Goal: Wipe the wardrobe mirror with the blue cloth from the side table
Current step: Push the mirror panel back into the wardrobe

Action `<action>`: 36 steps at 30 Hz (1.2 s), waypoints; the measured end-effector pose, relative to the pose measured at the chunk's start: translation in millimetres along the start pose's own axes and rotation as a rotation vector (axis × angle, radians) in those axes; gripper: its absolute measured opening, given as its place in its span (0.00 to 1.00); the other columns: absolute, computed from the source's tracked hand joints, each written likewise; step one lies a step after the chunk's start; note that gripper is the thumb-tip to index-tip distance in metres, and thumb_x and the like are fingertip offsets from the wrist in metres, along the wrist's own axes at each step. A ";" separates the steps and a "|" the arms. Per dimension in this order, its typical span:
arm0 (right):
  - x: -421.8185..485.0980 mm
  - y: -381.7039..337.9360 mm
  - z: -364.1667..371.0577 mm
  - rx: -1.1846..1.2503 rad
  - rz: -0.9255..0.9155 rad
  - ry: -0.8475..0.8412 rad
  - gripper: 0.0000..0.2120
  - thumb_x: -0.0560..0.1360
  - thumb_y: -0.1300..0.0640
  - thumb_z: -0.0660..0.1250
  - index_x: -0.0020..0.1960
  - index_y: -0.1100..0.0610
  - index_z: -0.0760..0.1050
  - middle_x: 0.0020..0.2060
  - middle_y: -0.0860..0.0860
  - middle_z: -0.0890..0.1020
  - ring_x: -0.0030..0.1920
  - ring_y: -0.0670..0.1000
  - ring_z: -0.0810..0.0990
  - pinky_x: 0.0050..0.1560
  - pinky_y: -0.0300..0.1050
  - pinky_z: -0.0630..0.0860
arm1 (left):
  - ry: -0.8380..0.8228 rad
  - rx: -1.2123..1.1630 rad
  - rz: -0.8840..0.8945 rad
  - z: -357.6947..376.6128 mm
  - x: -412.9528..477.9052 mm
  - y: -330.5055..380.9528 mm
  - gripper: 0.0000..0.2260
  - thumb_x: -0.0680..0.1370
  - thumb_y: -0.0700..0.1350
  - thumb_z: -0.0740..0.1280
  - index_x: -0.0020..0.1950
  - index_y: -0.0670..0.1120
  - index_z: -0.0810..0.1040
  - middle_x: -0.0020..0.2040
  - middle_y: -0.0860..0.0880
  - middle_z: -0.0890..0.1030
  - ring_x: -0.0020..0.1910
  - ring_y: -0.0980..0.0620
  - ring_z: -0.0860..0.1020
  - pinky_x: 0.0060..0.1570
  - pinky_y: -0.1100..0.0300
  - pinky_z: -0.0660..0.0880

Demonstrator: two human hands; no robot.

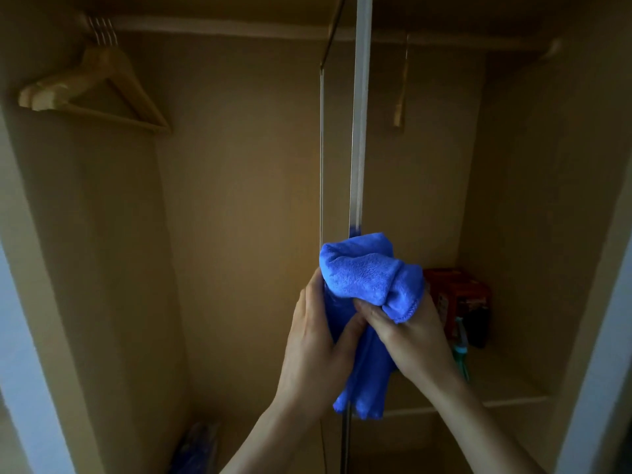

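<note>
My left hand (313,340) and right hand (412,336) both grip the bunched fluffy blue microfibre cloth (362,275), fingers curled tight. The cloth sits over the vertical silver metal door edge (359,131).

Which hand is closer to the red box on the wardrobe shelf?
Right. The right hand, gripping the blue cloth, sits just left of the red box; the left hand grips the cloth farther left.

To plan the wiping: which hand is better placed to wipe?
Probably the right hand: it holds the bunched top of the blue cloth, close to the metal strip; the left hand grips the hanging part.
</note>
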State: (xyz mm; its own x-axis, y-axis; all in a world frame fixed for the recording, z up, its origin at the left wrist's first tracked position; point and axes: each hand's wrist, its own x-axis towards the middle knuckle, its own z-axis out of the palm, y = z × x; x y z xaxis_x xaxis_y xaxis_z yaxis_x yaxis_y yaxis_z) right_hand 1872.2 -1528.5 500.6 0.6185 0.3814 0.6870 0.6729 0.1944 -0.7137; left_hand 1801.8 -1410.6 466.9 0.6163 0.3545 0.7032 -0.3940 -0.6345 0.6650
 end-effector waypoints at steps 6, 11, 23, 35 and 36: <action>22.7 29.7 6.4 0.044 0.095 0.015 0.19 0.74 0.65 0.72 0.30 0.56 0.67 0.22 0.46 0.73 0.27 0.39 0.73 0.33 0.38 0.71 | 0.021 0.008 -0.040 6.0 18.0 -12.0 0.27 0.79 0.53 0.70 0.76 0.58 0.64 0.67 0.60 0.76 0.67 0.56 0.75 0.65 0.50 0.75; 46.1 52.8 10.7 0.031 0.132 -0.008 0.15 0.73 0.58 0.71 0.31 0.54 0.69 0.23 0.42 0.74 0.28 0.39 0.74 0.35 0.38 0.71 | 0.033 0.040 -0.056 10.4 39.2 -25.4 0.23 0.79 0.50 0.71 0.72 0.53 0.68 0.63 0.59 0.78 0.63 0.56 0.77 0.63 0.53 0.76; 101.3 136.6 30.7 -0.011 0.191 -0.013 0.10 0.67 0.41 0.65 0.32 0.45 0.71 0.27 0.41 0.76 0.31 0.39 0.75 0.39 0.40 0.73 | 0.068 0.108 -0.112 23.5 79.5 -54.1 0.21 0.79 0.48 0.72 0.69 0.51 0.70 0.59 0.56 0.79 0.59 0.57 0.77 0.59 0.55 0.77; 120.8 130.5 37.4 -0.049 0.050 -0.004 0.15 0.73 0.55 0.64 0.30 0.40 0.71 0.26 0.39 0.75 0.30 0.37 0.76 0.35 0.33 0.73 | 0.102 0.113 -0.142 33.2 103.1 -71.0 0.18 0.80 0.44 0.70 0.68 0.51 0.70 0.59 0.52 0.80 0.59 0.52 0.79 0.59 0.47 0.77; 121.4 131.3 36.5 -0.046 0.047 -0.004 0.16 0.74 0.55 0.65 0.32 0.39 0.70 0.28 0.39 0.76 0.32 0.38 0.76 0.36 0.35 0.73 | 0.103 0.116 -0.146 33.7 105.0 -72.2 0.18 0.80 0.44 0.70 0.68 0.51 0.70 0.59 0.52 0.80 0.59 0.52 0.79 0.59 0.47 0.77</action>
State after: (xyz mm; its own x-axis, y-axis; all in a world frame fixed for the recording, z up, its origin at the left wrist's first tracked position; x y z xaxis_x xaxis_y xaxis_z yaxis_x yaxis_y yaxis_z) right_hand 2020.8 -1423.6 485.3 0.6482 0.3927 0.6524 0.6611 0.1350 -0.7380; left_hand 1917.9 -1350.7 484.3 0.5859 0.5127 0.6276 -0.2208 -0.6442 0.7323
